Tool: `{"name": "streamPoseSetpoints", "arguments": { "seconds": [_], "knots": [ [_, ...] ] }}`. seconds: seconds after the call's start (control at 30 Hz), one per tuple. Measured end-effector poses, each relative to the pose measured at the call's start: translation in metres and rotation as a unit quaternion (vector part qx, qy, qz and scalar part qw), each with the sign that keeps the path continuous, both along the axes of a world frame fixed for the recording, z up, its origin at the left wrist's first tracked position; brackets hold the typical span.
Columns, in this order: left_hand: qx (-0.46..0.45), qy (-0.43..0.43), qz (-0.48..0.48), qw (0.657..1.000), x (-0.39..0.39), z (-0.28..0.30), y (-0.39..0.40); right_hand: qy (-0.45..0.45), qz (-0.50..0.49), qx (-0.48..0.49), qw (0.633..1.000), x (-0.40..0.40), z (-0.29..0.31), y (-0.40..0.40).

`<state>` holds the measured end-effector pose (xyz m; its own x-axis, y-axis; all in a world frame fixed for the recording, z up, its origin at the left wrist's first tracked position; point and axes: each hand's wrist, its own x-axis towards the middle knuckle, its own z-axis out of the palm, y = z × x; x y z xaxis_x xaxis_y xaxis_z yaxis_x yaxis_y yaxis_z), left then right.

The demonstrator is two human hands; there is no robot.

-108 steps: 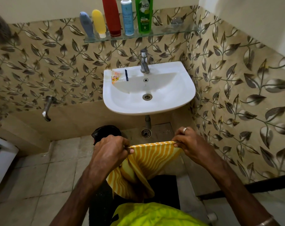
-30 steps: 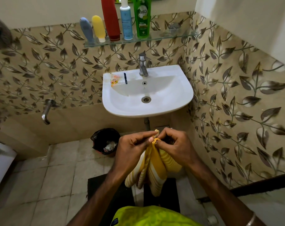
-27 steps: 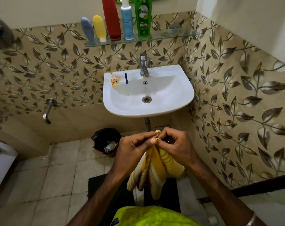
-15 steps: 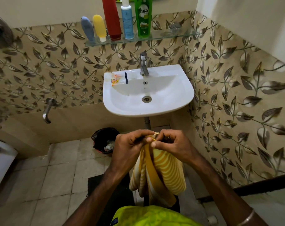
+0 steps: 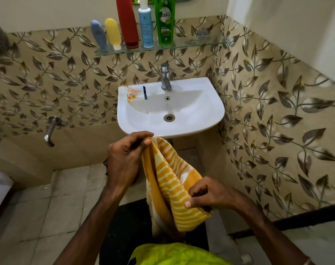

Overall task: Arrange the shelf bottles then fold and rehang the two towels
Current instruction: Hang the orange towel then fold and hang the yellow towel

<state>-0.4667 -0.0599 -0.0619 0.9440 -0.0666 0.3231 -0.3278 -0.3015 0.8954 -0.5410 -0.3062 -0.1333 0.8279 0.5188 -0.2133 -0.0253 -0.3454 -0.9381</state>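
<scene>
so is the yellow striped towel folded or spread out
Folded: the yellow striped towel hangs doubled in layers, its top pinched by the left hand and a lower edge by the right hand.

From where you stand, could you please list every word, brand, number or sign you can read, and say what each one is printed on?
"Vatika": on the green bottle on the glass shelf; the smaller print beneath it is too small to read.
Light blue bottle: faint label text, too blurred to read.
Small packet on the sink rim: orange markings, not readable.
Nothing readable on the red bottle, the two tubes or the striped towel.
</scene>
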Motion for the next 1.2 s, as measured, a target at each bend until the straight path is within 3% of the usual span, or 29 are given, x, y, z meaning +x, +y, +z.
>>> {"name": "streamPoseSetpoints", "arguments": {
  "seconds": [0.13,0.3,0.43,0.6,0.73,0.83,0.93,1.07,1.2],
  "knots": [
    [-0.004,-0.011,0.017,1.000,0.013,0.006,0.010,0.028,0.015,-0.040,0.999,-0.005,-0.007,-0.015],
    [0.007,-0.016,0.028,0.999,0.020,0.009,0.021,-0.003,0.008,-0.118,0.993,-0.001,-0.004,-0.036],
    [0.016,-0.001,0.041,0.999,0.027,0.003,0.032,-0.117,-0.066,-0.235,0.963,0.004,0.009,-0.059],
    [0.020,0.016,0.037,0.999,0.034,0.002,0.049,-0.337,-0.171,-0.224,0.898,0.019,0.010,-0.080],
    [0.012,0.039,0.010,0.999,0.033,0.001,0.054,-0.391,-0.194,-0.278,0.856,0.027,0.030,-0.083],
    [0.003,0.055,-0.007,0.998,0.031,-0.004,0.057,-0.372,-0.193,-0.306,0.855,0.032,0.043,-0.080],
    [-0.005,0.072,-0.003,0.997,0.034,-0.011,0.062,-0.367,-0.136,-0.298,0.871,0.041,0.052,-0.077],
    [-0.047,0.091,0.012,0.995,0.043,-0.016,0.061,-0.345,0.026,-0.350,0.871,0.050,0.070,-0.070],
    [-0.046,0.099,0.025,0.994,0.044,-0.022,0.054,-0.250,0.161,-0.457,0.838,0.049,0.083,-0.057]
  ]
}}
